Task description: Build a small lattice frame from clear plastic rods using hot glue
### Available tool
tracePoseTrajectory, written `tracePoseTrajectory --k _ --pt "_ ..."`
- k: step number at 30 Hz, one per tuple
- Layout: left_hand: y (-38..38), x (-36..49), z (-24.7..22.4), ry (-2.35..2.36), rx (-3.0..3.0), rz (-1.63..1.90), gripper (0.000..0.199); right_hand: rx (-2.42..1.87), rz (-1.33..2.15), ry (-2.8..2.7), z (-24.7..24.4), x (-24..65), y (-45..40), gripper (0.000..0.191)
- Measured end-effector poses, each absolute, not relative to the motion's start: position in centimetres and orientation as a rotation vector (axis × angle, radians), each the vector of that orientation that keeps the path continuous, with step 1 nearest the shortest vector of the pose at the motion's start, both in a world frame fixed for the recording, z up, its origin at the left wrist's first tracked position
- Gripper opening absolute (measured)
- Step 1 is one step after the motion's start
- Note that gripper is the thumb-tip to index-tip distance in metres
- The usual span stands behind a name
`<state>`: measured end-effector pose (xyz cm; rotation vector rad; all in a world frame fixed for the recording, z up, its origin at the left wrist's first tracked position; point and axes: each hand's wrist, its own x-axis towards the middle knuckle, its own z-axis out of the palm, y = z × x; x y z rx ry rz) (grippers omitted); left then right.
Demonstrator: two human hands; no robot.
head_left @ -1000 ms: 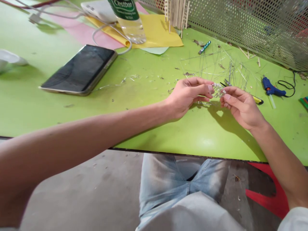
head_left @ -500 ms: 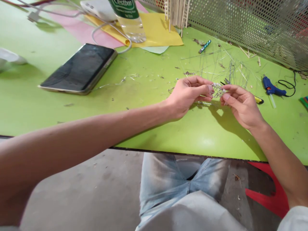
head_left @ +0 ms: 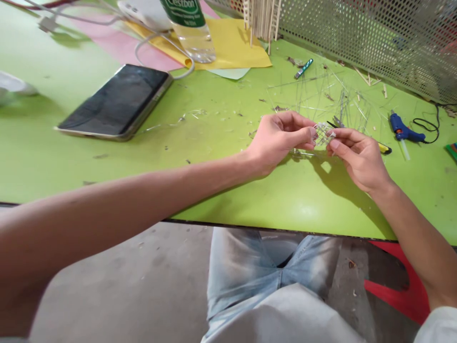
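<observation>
Between my two hands, just above the green table (head_left: 228, 200), is a small silvery wire grid (head_left: 323, 134) with whitish bits along its edges. My left hand (head_left: 282, 138) pinches its left edge between thumb and fingers. On the opposite edge, the thumb and fingertips of my right hand (head_left: 357, 155) close on it. Pliers (head_left: 335, 122), showing only in part, lie just behind the grid. Beneath the hands are some thin wires (head_left: 303, 154). A yellow-and-black handle (head_left: 384, 148) sticks out from behind my right hand.
Loose wires (head_left: 342, 102) lie scattered behind my hands, near a small green cutter (head_left: 303, 69). A blue glue gun (head_left: 407, 128) is at the right. To the left lie a phone (head_left: 116, 102), a water bottle (head_left: 194, 38) and yellow paper (head_left: 239, 45). A perforated metal panel (head_left: 357, 43) borders the back.
The wire grid has tilted very slightly between my fingers. Both hands keep their hold in nearly the same place.
</observation>
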<state>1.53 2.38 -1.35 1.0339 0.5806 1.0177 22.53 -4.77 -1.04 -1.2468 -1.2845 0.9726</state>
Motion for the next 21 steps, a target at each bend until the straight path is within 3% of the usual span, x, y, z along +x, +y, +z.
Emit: tracePoseTrajectory --k 10,21 --pt "2.9 1.1 -1.7 0.63 1.215 1.095 0.011 -1.271 0.798 -1.266 -1.4 22.1 -4.6 0.039" --pt "3.5 0.7 -1.8 0.614 1.339 1.122 0.011 -1.277 0.742 -1.278 -1.1 21.6 -5.2 0.034"
